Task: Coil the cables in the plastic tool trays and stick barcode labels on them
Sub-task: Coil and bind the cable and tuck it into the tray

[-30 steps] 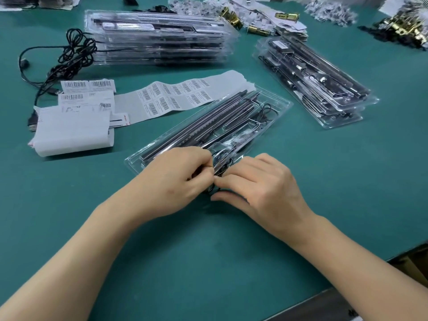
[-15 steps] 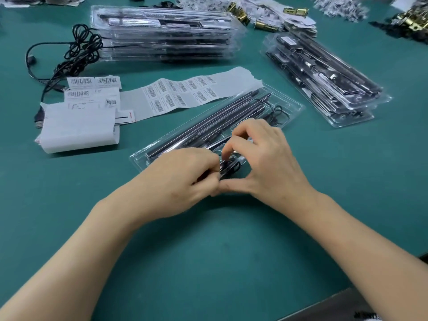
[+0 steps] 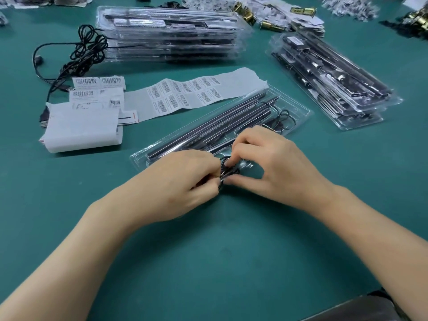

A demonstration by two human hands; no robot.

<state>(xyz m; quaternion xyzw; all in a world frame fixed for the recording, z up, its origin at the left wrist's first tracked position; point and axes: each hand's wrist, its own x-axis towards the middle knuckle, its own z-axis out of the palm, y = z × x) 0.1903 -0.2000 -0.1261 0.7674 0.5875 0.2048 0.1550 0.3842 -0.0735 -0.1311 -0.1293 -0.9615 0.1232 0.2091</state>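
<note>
Black cable [image 3: 225, 169], thin and glossy, now shows as a small round loop between my two hands; a second ago it was hidden under fingertips that met low at the near edge of the clear plastic tray [image 3: 298, 112]. My left hand [image 3: 176, 181] pinches the loop's left side, fingers curled; my right hand [image 3: 273, 163] has risen and arched over it, forefinger on top and thumb beneath, pinching too. I judge the coil is forming but not yet tucked in. It sits at the tray's near end; the tray lies slantwise on the green table [image 3: 208, 262], long dark rods [image 3: 208, 128] inside. Just beside the tray, the strip of barcode labels [image 3: 196, 93] lies untouched; labelling is still to come. Two stacks of filled trays [image 3: 171, 35] wait behind; a loose black cord [image 3: 88, 49] lies far left.
</note>
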